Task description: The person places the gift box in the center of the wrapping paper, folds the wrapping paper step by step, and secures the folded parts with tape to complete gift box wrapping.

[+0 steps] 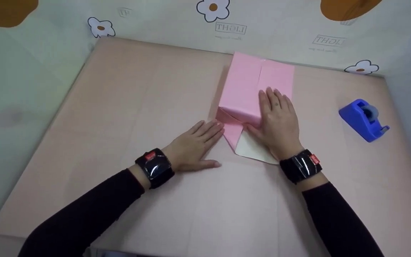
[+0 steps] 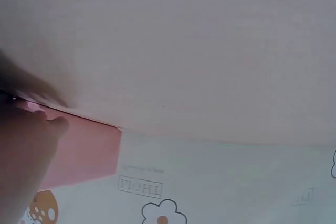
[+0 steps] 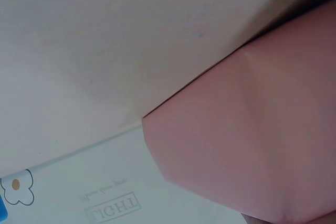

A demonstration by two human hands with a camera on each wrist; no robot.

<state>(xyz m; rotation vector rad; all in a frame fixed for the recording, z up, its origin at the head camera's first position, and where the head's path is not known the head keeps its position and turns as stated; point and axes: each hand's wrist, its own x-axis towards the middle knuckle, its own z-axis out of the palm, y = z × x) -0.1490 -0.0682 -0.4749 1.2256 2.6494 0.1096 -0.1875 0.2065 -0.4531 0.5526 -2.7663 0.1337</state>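
A box wrapped in pink paper (image 1: 244, 78) lies at the table's far side, a seam running along its top. At its near end the paper is folded in at the left, and a pointed flap (image 1: 253, 146) shows its pale inner side. My left hand (image 1: 194, 146) lies with fingers straight, fingertips right at the folded paper's left edge and the thumb spread apart. My right hand (image 1: 280, 125) rests on the box's near right part, fingers extended along the top and thumb at the near end. In the right wrist view, the pink side of the box (image 3: 226, 129) fills the right.
A blue tape dispenser (image 1: 360, 119) with a roll of tape stands to the right of the box. The table (image 1: 120, 107) has a pale pink cover. Behind it hangs a light curtain (image 1: 162, 25) with flower prints.
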